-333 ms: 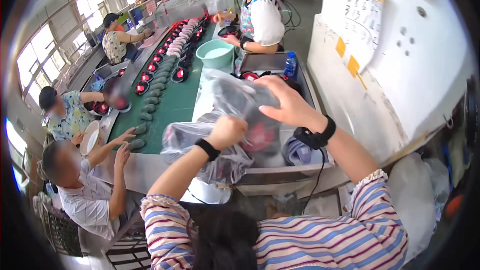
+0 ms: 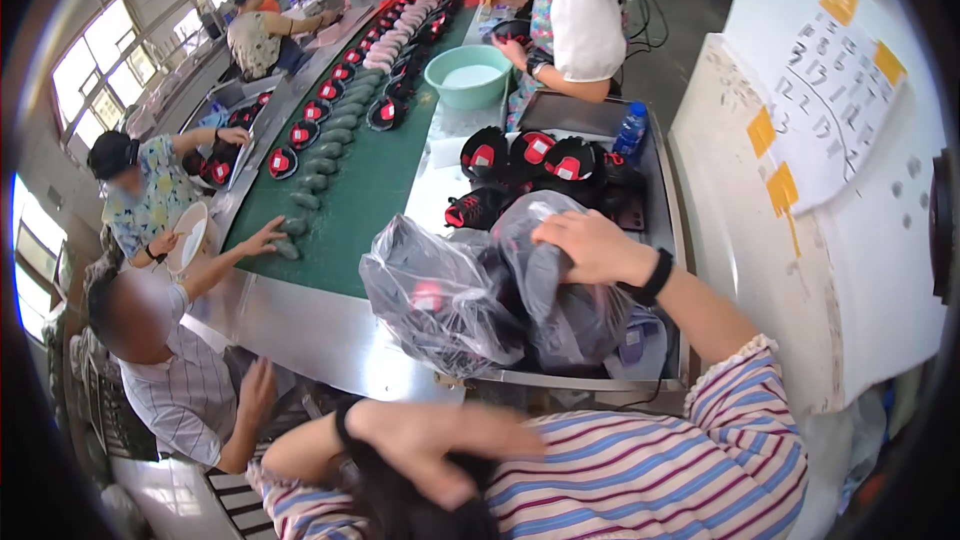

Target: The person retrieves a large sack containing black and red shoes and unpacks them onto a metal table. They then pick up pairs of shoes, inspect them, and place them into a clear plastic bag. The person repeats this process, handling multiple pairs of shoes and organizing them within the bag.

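Here's the right hand [image 2: 597,250], right of centre frame, fingers bent over the plastic bag [image 2: 575,310] and touching it; whether they pinch the plastic, I can't tell! Down at lower centre, the left hand [image 2: 440,442], blurred, stretches its fingers loosely out, well apart from the bag, while black shoes [image 2: 485,164] sit just above the bag in frame

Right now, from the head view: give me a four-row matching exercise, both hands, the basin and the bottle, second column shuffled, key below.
Column 1
1. Left hand
2. Right hand
3. Basin
4. Bottle

Column 2
A. Blue
B. Touching a plastic bag
C. Pale green
D. Blurred, apart from the plastic bag

Pairs: 1-D, 2-B, 3-C, 4-A
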`<state>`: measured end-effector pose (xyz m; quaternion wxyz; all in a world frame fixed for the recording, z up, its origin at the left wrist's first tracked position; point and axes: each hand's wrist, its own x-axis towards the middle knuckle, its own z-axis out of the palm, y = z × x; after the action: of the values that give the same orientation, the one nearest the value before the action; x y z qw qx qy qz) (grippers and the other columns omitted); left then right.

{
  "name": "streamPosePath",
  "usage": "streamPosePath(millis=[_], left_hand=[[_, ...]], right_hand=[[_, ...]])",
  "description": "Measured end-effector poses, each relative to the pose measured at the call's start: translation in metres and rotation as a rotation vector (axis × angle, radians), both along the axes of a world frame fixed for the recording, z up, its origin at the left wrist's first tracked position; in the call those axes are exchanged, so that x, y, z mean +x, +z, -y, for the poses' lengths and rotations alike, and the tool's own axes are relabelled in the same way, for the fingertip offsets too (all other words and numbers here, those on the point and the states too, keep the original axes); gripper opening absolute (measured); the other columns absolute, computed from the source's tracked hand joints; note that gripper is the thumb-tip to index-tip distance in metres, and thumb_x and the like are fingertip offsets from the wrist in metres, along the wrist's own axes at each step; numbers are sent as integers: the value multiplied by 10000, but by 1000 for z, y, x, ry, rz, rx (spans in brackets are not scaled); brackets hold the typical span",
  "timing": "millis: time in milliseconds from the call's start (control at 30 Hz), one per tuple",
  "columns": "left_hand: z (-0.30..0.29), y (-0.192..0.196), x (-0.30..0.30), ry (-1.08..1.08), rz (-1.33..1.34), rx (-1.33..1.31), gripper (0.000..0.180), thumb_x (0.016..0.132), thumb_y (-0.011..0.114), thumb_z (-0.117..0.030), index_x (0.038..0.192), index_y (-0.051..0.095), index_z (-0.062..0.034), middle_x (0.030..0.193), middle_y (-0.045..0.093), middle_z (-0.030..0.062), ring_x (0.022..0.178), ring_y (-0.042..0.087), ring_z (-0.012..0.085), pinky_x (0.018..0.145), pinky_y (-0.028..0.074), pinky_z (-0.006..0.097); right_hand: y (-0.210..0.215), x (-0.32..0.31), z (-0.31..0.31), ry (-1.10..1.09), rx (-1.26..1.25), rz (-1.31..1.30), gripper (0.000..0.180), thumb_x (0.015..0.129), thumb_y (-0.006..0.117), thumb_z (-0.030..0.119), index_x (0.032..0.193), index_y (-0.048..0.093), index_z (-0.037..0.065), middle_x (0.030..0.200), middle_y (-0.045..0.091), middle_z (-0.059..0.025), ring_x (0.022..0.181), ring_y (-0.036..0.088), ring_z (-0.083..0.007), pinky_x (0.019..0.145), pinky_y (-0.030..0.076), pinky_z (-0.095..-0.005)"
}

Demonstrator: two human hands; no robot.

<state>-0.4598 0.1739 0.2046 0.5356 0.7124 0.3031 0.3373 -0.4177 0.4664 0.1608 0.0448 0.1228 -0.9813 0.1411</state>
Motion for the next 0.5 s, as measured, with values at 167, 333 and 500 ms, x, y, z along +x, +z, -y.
streamPosePath(millis=[167, 333, 500], left_hand=[[88, 42, -11, 22, -50, 201, 702, 769, 613, -496, 1217, 470, 25, 1373, 313, 270, 1288, 281, 416, 992, 232, 541], [242, 28, -6, 213, 116, 468, 352, 914, 408, -210, 1080, 542, 69, 1229, 477, 247, 1143, 471, 354, 925, 378, 503], [289, -68, -69, 565, 836, 1289, 303, 860, 517, -252, 1123, 560, -109, 1114, 604, 34, 920, 614, 192, 718, 490, 431]], right_hand=[[-4, 12, -47, -98, -192, 30, 186, 626, 619, 169, 785, 599, 73, 751, 601, -135, 741, 602, -307, 642, 460, -363], [54, 31, -80, -181, -211, 119, 153, 625, 562, 92, 762, 568, 25, 706, 579, -149, 628, 563, -275, 599, 421, -303], [93, 44, -66, -316, -194, -89, 142, 604, 510, -21, 732, 569, -3, 671, 569, -128, 640, 554, -237, 604, 410, -279]])
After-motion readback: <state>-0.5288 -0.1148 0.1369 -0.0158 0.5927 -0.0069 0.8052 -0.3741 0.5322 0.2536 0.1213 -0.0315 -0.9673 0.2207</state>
